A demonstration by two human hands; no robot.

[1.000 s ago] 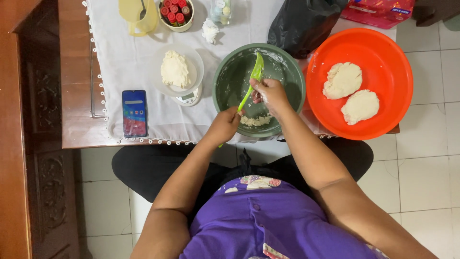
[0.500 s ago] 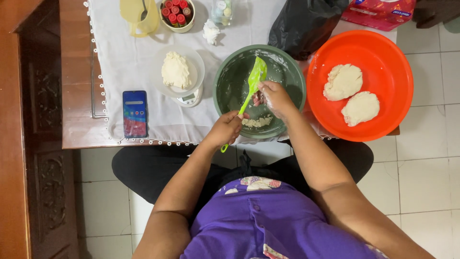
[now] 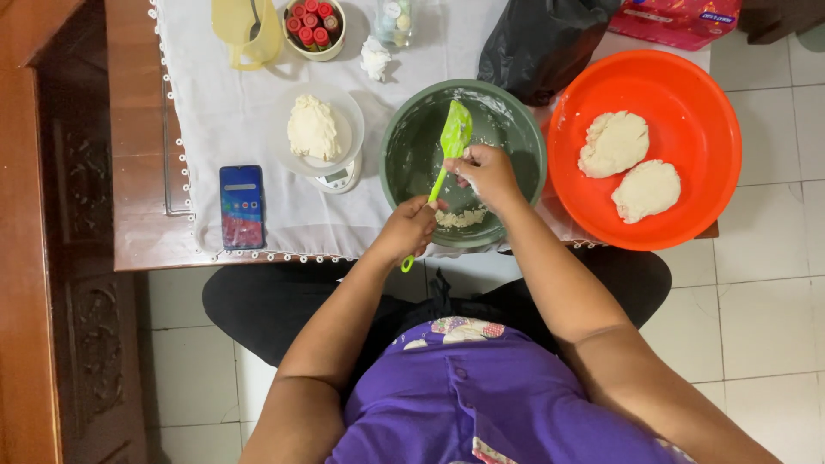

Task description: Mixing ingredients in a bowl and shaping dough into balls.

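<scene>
Holding a green spatula [image 3: 446, 163], the left hand [image 3: 411, 228] has its grip closed around the lower handle, while the right hand [image 3: 486, 171] pinches the shaft just below the blade, fingers closed on it. Both grips sit over a dark green bowl [image 3: 404, 163] on the counter [image 3: 137, 232]; dough crumbs [image 3: 461, 217] lie between them at the bowl's bottom. Beyond the right grip stands an orange basin [image 3: 713, 129] with two dough lumps [image 3: 614, 143]. Beyond the left grip sits a scale [image 3: 339, 178] and a phone [image 3: 241, 206].

- Your left hand [image 3: 411, 230] grips the green spatula [image 3: 445, 163] by its handle.
- Your right hand [image 3: 486, 172] touches the blade over the green bowl [image 3: 404, 137].
- Dough scraps [image 3: 462, 217] lie inside.
</scene>
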